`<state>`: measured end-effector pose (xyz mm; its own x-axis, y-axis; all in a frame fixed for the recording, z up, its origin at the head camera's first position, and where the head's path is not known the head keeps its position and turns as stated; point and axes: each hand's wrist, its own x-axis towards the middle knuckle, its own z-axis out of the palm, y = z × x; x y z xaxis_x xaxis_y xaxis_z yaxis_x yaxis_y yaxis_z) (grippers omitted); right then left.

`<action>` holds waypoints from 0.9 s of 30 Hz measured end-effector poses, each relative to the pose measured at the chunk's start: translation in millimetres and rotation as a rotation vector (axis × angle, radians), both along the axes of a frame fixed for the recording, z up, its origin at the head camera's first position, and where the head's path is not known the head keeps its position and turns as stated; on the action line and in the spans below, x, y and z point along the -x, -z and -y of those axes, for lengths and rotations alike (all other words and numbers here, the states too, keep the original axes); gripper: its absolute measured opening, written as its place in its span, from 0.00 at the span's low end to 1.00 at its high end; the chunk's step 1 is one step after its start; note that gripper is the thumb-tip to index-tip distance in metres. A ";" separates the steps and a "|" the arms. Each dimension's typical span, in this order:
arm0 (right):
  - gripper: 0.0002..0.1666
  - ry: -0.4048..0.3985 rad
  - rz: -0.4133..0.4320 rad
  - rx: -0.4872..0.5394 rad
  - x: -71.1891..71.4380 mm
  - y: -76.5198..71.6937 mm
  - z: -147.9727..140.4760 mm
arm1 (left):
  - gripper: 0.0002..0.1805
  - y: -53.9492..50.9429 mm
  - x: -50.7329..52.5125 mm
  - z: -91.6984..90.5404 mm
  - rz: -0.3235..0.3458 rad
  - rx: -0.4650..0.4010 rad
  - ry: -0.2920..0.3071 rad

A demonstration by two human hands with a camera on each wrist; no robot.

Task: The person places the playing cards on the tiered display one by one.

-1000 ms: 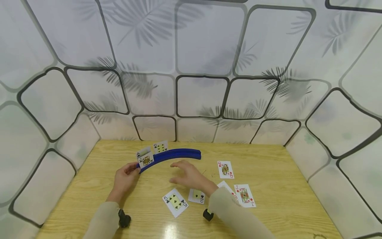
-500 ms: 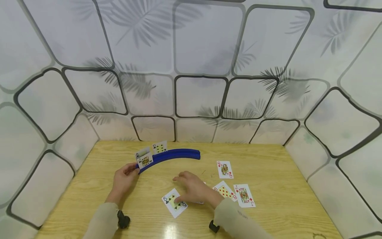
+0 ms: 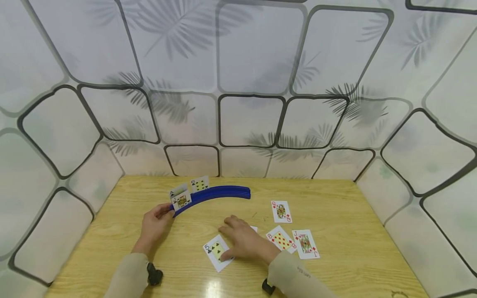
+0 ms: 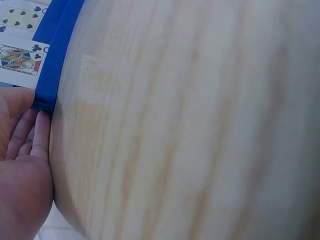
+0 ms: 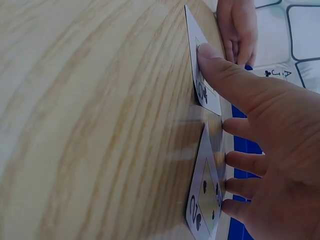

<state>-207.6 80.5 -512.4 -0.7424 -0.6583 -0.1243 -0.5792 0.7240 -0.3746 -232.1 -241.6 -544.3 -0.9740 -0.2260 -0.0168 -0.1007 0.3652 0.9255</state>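
Note:
My left hand [image 3: 154, 222] pinches the left end of a curved blue card holder [image 3: 223, 191] between thumb and fingers. A jack of clubs [image 3: 181, 200], an ace behind it and a black-suit number card [image 3: 200, 184] stand in the holder. My right hand [image 3: 245, 240] is spread low over the table. Its thumb rests on the five of clubs [image 3: 212, 249], which lies face up. In the right wrist view, a two of spades [image 5: 206, 195] lies beside the fingers, their tips at the tabletop. The head view shows only a corner of that card past the hand.
Right of my right hand lie an eight of diamonds [image 3: 280, 239], a jack of diamonds [image 3: 305, 244] and a queen of diamonds [image 3: 281, 211], face up. The wooden table [image 3: 346, 231] ends at patterned fabric walls [image 3: 253, 120] at the back and sides.
My right hand has come down and nearer to me from beside the holder, bringing its thumb onto the five of clubs. The left hand and the holder have stayed put.

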 end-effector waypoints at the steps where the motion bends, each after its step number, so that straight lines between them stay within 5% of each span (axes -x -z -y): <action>1: 0.52 -0.001 0.000 -0.001 -0.1 0.0 -0.1 | 0.19 0.0 0.2 0.2 0.000 0.004 0.001; 27: 0.43 0.047 0.012 0.062 -0.9 5.6 1.9 | 0.18 1.2 -1.1 0.9 -0.028 0.011 0.013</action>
<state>-206.7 78.6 -518.0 -0.7712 -0.6297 -0.0933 -0.5407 0.7253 -0.4260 -230.9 -242.6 -545.5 -0.9769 -0.2135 0.0127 -0.0703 0.3765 0.9237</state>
